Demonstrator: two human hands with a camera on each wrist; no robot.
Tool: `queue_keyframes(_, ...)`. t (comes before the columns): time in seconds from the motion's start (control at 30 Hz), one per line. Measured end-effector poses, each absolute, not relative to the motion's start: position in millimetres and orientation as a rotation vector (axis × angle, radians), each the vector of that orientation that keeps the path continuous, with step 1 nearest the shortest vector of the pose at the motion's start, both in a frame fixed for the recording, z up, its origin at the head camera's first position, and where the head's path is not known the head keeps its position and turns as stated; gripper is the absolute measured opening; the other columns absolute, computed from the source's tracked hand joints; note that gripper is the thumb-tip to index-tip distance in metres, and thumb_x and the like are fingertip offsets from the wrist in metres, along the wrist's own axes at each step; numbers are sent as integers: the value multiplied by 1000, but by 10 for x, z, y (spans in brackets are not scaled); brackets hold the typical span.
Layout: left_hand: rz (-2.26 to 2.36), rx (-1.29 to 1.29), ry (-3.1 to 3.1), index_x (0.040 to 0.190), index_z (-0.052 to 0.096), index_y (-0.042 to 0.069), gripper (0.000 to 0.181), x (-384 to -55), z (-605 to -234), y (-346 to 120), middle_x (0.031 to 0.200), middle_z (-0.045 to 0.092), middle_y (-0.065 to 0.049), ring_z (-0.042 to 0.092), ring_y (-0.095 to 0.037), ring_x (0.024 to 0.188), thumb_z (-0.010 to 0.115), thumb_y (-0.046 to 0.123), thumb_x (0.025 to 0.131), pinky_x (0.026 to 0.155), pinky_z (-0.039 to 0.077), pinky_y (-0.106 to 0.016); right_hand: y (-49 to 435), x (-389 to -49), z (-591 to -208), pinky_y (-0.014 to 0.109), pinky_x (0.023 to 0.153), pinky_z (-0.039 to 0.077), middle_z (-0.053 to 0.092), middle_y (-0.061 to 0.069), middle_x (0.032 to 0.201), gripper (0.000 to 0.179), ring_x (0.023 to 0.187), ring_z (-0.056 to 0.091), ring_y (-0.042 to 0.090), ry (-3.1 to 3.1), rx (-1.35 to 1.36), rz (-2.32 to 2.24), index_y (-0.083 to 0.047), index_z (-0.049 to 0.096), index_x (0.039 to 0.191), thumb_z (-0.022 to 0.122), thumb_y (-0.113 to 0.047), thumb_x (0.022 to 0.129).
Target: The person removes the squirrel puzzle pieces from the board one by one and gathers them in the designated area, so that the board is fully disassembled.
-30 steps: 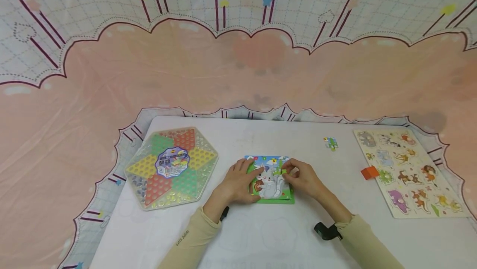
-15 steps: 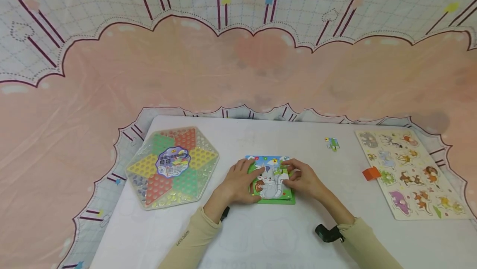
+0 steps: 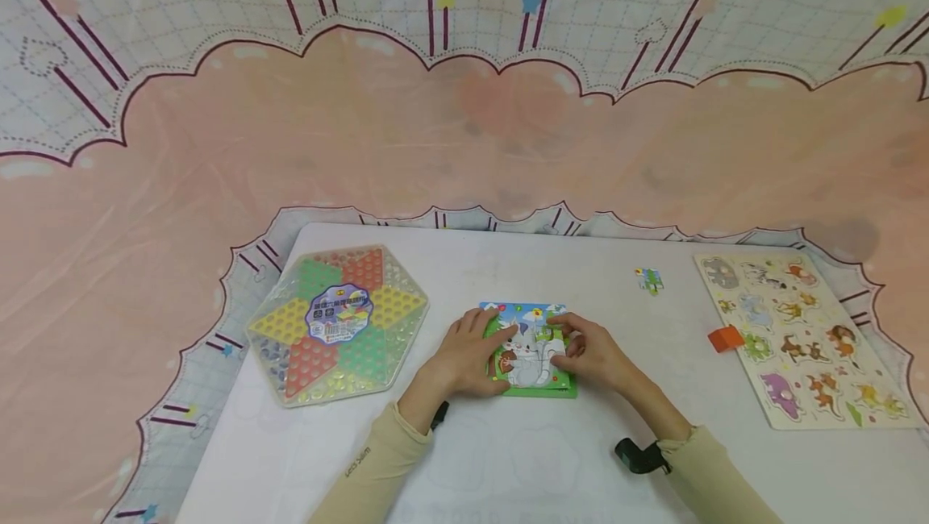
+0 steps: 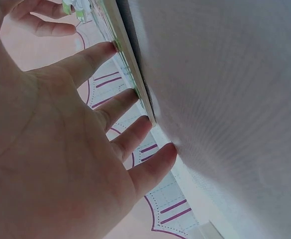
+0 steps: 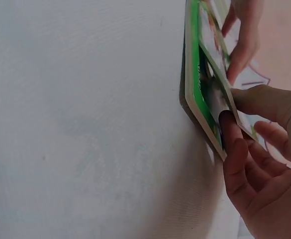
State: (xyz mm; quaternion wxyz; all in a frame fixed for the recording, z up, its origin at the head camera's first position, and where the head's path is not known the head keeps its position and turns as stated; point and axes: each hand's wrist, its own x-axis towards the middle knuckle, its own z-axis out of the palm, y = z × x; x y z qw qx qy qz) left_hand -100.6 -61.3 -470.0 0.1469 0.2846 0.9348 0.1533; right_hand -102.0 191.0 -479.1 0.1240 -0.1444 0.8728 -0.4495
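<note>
A small jigsaw puzzle (image 3: 530,363) with a grey squirrel-like animal lies on a green-edged board (image 3: 573,392). My left hand (image 3: 460,353) rests over its left side, thumb and index finger spread; in the left wrist view the fingers (image 4: 150,164) are fairly straight, tips at the board's edge. At the right edge is my right hand (image 3: 591,351). In the right wrist view its thumb lies on a puzzle piece (image 5: 215,55) tilted up from the board, with a finger underneath, so it pinches the piece. Part of the puzzle is hidden by both hands.
A loose jigsaw piece (image 3: 649,281) lies to the right, farther back. An orange block (image 3: 726,338) sits against a wooden animal puzzle board (image 3: 806,347) at far right. A hexagonal Chinese checkers set (image 3: 337,326) in clear wrap is at left on the white table (image 3: 522,467).
My right hand held a small green piece at the upper right of the puzzle; that spot is now filled in, and the thumb has moved down the right edge. The left hand stays put.
</note>
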Motion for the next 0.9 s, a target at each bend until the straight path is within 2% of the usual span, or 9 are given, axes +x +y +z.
queue_keyframes(0.13, 439, 821, 2690, 152, 41, 25, 78, -1008, -4699, -617, 160, 22, -11, 16, -34, 146, 70, 48, 83, 114, 23, -52, 1896, -1003, -4801, 22, 59, 48, 57, 10, 103, 50, 70, 53, 14, 2581, -460, -1259, -1, 61, 124, 79, 2, 78)
queue_keyframes(0.43, 437, 835, 2699, 151, 42, 24, 79, -1014, -4715, -617, 159, 24, -13, 18, -34, 145, 70, 49, 82, 113, 24, -52, 1858, -961, -4788, 24, 65, 46, 56, -1, 87, 43, 75, 51, 14, 2728, -615, -1032, -2, 64, 120, 80, -6, 80)
queue_keyframes(0.67, 427, 836, 2701, 151, 42, 24, 79, -1007, -4714, -607, 159, 24, -12, 18, -34, 145, 70, 49, 82, 113, 25, -52, 1898, -964, -4813, 25, 67, 50, 60, 0, 90, 44, 76, 55, 14, 2655, -587, -1201, -2, 63, 121, 79, -1, 80)
queue_keyframes(0.9, 421, 838, 2708, 151, 42, 24, 79, -1007, -4714, -610, 158, 24, -13, 18, -35, 144, 71, 49, 82, 113, 25, -53, 1982, -1025, -4824, 23, 66, 50, 64, 7, 87, 44, 75, 59, 13, 2652, -463, -1416, 3, 62, 121, 75, 7, 79)
